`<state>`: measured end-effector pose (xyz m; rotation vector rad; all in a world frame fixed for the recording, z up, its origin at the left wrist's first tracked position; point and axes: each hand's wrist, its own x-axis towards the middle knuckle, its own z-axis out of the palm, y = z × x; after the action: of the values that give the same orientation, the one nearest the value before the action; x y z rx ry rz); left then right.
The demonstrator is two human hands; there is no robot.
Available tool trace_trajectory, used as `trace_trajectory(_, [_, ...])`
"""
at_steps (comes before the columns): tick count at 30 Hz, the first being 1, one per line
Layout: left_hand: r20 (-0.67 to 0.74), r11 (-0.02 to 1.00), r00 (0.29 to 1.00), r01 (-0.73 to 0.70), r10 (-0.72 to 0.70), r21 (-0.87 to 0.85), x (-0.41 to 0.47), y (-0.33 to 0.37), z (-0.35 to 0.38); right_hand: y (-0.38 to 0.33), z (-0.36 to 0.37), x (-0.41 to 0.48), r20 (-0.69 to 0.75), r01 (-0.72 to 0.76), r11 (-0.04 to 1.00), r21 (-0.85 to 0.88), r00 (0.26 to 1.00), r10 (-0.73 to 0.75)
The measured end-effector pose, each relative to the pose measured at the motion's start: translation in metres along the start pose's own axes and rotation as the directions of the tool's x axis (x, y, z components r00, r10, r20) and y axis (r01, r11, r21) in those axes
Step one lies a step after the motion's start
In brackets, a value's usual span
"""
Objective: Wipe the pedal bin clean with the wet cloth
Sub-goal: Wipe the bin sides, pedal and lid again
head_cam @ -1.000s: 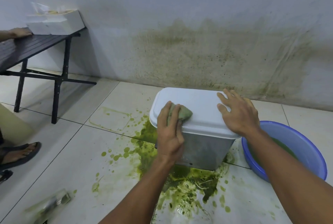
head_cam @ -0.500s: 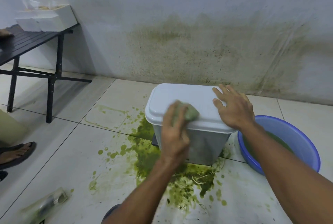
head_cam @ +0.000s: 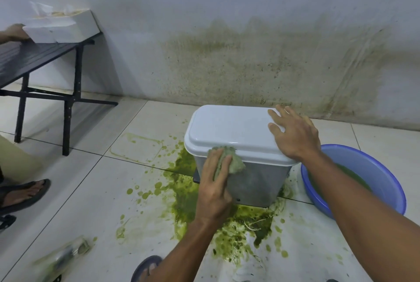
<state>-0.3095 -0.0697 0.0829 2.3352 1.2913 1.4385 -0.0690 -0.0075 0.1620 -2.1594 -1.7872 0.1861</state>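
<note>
A white-lidded pedal bin stands in a green spill on floor tiles. The left hand presses a wet cloth flat against its front; the right hand lies open on the lid. The lid looks clean; the steel sides likely remain.

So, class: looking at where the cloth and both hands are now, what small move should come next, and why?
Probably drag the green wet cloth down the grey metal front of the white-lidded pedal bin. The left hand presses it just under the lid edge, and the right hand lies flat on the lid, steadying the bin.
</note>
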Motion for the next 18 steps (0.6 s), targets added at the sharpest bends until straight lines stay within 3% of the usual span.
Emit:
trace_trajectory(3, [-0.085,0.990,0.986,0.142,-0.142,-0.009,0.040,-0.011,-0.009,0.001,0.000,0.000,0.000,0.000,1.000,-0.005,1.000,0.000])
trace_trajectory(5, [-0.048,0.981,0.980,0.193,-0.191,0.035,0.067,-0.013,-0.007,0.000,0.000,0.001,0.002,0.001,1.000,-0.011,1.000,-0.001])
trace_trajectory(9, [-0.003,0.978,0.989,0.149,-0.150,0.147,0.072,-0.009,0.007,-0.001,-0.001,0.000,0.002,-0.002,1.000,-0.022,1.000,0.002])
trace_trajectory(14, [0.001,0.991,0.999,-0.050,0.050,0.123,0.037,-0.016,0.009,-0.001,-0.001,0.000,-0.006,0.006,1.000,-0.026,1.000,-0.006])
trace_trajectory(18, [0.054,0.989,0.998,-0.001,-0.007,0.149,0.057,-0.008,0.007,-0.001,-0.002,0.000,-0.003,0.002,0.999,-0.040,1.000,-0.002])
